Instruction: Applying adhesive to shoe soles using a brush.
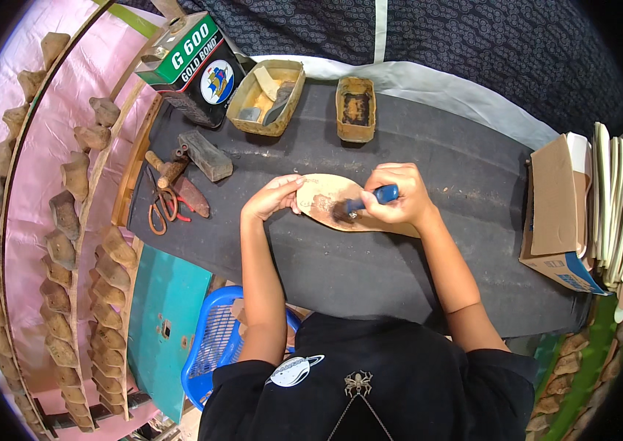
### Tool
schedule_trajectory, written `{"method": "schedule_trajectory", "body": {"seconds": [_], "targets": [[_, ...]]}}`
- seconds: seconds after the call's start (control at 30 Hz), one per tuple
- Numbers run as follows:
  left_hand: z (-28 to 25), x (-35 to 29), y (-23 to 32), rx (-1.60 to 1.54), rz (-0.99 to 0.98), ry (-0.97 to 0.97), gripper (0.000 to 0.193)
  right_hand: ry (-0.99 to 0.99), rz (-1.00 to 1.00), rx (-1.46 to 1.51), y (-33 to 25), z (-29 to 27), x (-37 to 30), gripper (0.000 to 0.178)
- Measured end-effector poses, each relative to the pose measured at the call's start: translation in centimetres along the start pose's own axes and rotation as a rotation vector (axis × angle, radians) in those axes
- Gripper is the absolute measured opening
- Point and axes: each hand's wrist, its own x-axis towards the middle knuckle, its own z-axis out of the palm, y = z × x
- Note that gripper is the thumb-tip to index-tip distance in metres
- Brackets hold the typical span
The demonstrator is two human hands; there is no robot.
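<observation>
A tan, sole-shaped insole lies across the middle of the dark work table, with a darker wet patch on its surface. My left hand pinches its rounded left end, thumb on top. Wrapped in the fingers of my right hand is a brush with a blue handle. Its dark bristles press on the insole near the middle. The insole's right part runs beneath my right hand and is partly hidden.
At the back left stand a green and black can, a tub with scrapers and a stained tub. A dark block, hammer and scissors lie at left. Right holds a cardboard box and stacked insoles.
</observation>
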Motion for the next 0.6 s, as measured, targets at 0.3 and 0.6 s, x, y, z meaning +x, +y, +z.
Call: {"method": "schedule_trajectory", "body": {"seconds": [0.3,0.6], "targets": [[-0.1,0.0,-0.1,0.013,0.002,0.004,0.021,0.000,-0.030,-0.014,-0.2,-0.9,0.0,0.012],[-0.5,0.1,-0.4,0.026,0.006,-0.020,0.026,0.071,0.117,0.055,0.9,0.7,-0.2,0.008]]}}
